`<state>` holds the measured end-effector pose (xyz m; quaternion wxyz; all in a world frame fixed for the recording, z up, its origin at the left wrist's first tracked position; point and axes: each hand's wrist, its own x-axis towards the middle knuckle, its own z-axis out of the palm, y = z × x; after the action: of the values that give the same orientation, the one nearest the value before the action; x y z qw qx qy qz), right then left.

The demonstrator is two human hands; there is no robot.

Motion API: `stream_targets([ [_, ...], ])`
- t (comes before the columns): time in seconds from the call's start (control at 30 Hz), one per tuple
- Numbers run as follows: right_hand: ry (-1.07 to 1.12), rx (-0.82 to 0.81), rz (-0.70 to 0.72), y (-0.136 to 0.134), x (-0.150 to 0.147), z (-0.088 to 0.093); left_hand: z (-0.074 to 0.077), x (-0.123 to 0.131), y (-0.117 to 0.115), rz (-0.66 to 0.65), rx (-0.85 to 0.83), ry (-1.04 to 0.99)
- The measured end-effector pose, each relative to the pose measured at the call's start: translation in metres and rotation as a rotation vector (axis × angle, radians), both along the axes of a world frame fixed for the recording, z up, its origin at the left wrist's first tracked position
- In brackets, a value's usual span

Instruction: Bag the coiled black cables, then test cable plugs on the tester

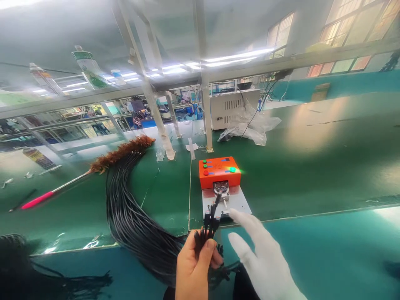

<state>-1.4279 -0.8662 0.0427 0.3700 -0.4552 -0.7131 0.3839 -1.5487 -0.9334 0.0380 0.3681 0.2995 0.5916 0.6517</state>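
My bare left hand (pixel 196 262) is closed around several black cables, their connector ends (pixel 211 218) sticking up above the thumb. Gloved in white, my right hand (pixel 262 250) is just right of them, thumb and index finger apart with nothing seen between them. Beyond both hands stands an orange box (pixel 220 171) with green and red buttons, one lit green. In front of it a digital dial gauge (pixel 221 187) is mounted on a metal plate (pixel 239 200). A long bundle of black cables (pixel 131 216) curves from the bench down past my left hand.
A brown feather duster (pixel 125 154) with a pink handle lies at the left, by the cable bundle's far end. White shelf posts (pixel 204 83) rise behind the orange box. Clear plastic bags (pixel 253 129) lie beside a grey metal cabinet (pixel 233 109). More dark cables hang at the lower left.
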Motion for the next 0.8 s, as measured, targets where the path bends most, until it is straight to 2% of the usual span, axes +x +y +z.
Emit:
stream_targets([
  [0.07,0.215,-0.160,0.175,-0.006,-0.010,0.011,-0.001,0.004,0.001,-0.009,-0.012,0.007],
  [0.1,0.305,-0.252,0.203,-0.008,-0.016,0.014,-0.002,0.005,0.001,0.010,-0.011,0.007],
  [0.17,0.427,-0.412,0.130,-0.009,-0.025,0.013,-0.005,0.004,0.001,0.116,0.003,0.022],
  [0.23,0.491,-0.500,0.016,-0.006,-0.029,0.005,-0.006,0.001,0.001,0.255,0.049,0.034],
  [0.3,0.521,-0.547,-0.015,0.000,-0.028,-0.007,-0.005,-0.003,0.001,0.314,0.112,-0.010],
  [0.47,0.496,-0.643,0.073,0.018,-0.026,-0.033,0.006,-0.007,0.000,0.230,0.178,-0.102],
  [0.8,0.479,-0.641,0.047,0.031,-0.035,-0.038,0.006,-0.007,-0.002,0.176,0.162,-0.107],
])
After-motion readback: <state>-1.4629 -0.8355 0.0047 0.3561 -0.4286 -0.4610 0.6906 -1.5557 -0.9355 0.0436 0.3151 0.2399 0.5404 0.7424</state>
